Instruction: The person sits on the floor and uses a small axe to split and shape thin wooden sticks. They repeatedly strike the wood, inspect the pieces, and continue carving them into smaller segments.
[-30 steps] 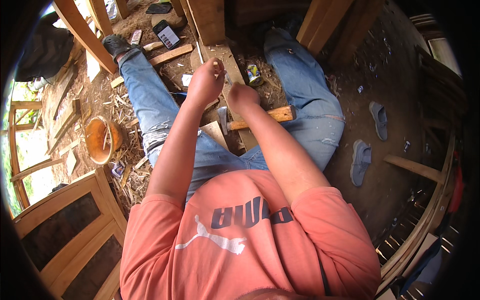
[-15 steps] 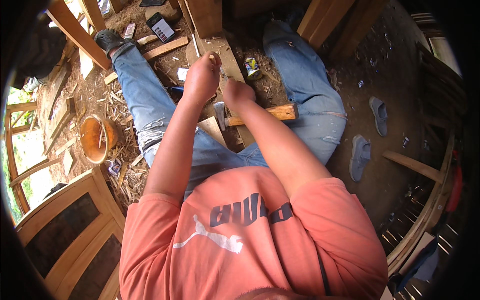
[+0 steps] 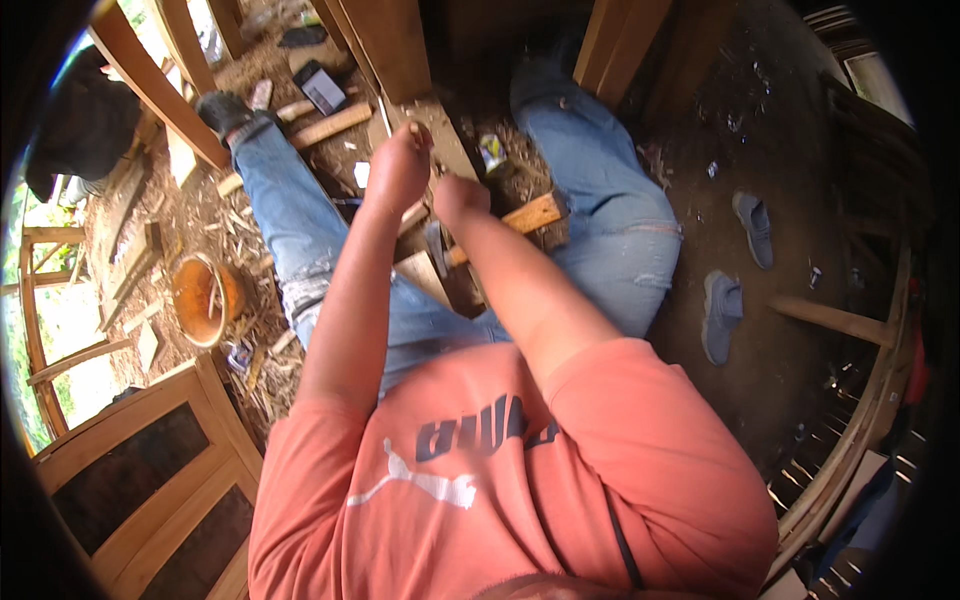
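My left hand point(image 3: 400, 165) is clenching, seemingly around a rod point(image 3: 384, 115) near the plank's point(image 3: 447, 132) far left edge: likely light, stiff, wanting a mid-length grip. My right hand point(image 3: 460, 200) is clenching too, contents hidden.

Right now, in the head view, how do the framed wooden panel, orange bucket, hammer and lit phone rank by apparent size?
1. Framed wooden panel
2. Orange bucket and hammer, unranked: the hammer looks longer but slimmer, and the right forearm hides part of it
3. Lit phone
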The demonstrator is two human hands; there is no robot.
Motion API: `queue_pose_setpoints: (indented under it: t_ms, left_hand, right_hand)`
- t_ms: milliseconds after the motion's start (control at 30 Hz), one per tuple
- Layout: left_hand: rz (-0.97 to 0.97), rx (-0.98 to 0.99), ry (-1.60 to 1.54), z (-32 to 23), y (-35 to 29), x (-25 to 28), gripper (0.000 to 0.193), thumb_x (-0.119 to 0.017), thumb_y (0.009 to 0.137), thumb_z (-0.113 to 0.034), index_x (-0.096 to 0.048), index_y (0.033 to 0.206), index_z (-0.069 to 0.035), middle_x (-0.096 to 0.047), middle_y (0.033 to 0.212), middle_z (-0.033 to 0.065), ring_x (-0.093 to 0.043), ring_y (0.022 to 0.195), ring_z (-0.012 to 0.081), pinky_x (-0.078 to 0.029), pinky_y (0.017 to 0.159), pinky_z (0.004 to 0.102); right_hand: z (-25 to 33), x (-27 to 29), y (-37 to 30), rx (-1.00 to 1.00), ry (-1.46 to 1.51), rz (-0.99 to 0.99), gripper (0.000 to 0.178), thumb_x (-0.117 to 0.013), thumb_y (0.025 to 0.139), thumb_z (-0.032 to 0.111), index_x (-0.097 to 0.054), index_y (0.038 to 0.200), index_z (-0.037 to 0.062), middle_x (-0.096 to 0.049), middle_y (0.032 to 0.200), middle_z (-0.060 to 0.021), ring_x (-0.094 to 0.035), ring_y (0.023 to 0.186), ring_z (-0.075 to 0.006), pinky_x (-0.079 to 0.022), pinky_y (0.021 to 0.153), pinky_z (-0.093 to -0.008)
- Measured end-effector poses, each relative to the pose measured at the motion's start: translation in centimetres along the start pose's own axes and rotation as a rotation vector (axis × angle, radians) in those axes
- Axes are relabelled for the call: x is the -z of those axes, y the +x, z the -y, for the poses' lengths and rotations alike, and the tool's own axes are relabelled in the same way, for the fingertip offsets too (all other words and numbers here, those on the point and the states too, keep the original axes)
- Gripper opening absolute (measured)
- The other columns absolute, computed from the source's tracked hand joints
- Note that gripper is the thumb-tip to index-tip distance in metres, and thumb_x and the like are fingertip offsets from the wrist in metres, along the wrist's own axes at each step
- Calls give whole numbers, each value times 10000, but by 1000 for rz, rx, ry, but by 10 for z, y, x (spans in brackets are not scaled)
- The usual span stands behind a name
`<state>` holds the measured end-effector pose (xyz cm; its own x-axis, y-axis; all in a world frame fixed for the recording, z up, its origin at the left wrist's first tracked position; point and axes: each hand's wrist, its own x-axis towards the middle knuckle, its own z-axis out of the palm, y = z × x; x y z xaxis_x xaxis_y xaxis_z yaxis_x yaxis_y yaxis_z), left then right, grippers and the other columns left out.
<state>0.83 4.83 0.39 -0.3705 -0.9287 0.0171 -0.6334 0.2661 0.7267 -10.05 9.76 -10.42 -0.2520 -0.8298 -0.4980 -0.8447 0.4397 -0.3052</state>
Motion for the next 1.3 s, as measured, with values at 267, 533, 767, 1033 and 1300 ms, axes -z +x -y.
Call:
queue_pose_setpoints:
  t_ms: [267, 533, 767, 1033, 1300]
  left_hand:
    - [-38, -30, -67, 13, 7, -2, 102, -608, 945, -33, -666, 1028, -43, -728, 902, 246, -717, 894, 457, -553, 769, 504]
    - [1, 2, -175, 14, 2, -1, 126, -600, 913, 28, -675, 976, -52, -736, 856, 189, -715, 775, 336, -549, 704, 430]
    - [20, -11, -73, 17, -4, 2, 94, -663, 907, -5, -660, 991, -47, -731, 866, 178, -718, 806, 332, -551, 723, 427]
    - [47, -91, -34, 15, 1, 9, 78, -685, 900, -14, -674, 975, -33, -694, 897, 211, -705, 829, 369, -554, 751, 453]
    - [10, -15, 26, 18, 11, 3, 103, -707, 923, -84, -686, 1019, -54, -705, 906, 198, -706, 871, 398, -562, 786, 447]
  right_hand:
    - [-7, 20, -13, 95, 35, -9, 311, -533, 995, 157, -750, 1159, 6, -772, 1174, -248, -761, 1108, -386, -614, 930, -487]
    - [-25, 27, -43, 159, 25, -28, 350, -478, 1004, 177, -705, 1168, -33, -761, 1165, -271, -754, 1096, -407, -605, 930, -507]
    - [-25, 15, -44, 160, 59, -15, 354, -450, 1010, 171, -709, 1143, -30, -759, 1147, -276, -748, 1080, -425, -594, 928, -527]
    - [-18, 13, -42, 152, 130, -30, 365, -428, 1005, 164, -727, 1075, -34, -760, 1142, -279, -748, 1076, -433, -590, 940, -529]
    - [-6, 4, -31, 93, 133, -43, 370, -447, 994, 164, -758, 1067, -21, -769, 1119, -273, -752, 1076, -435, -599, 938, -517]
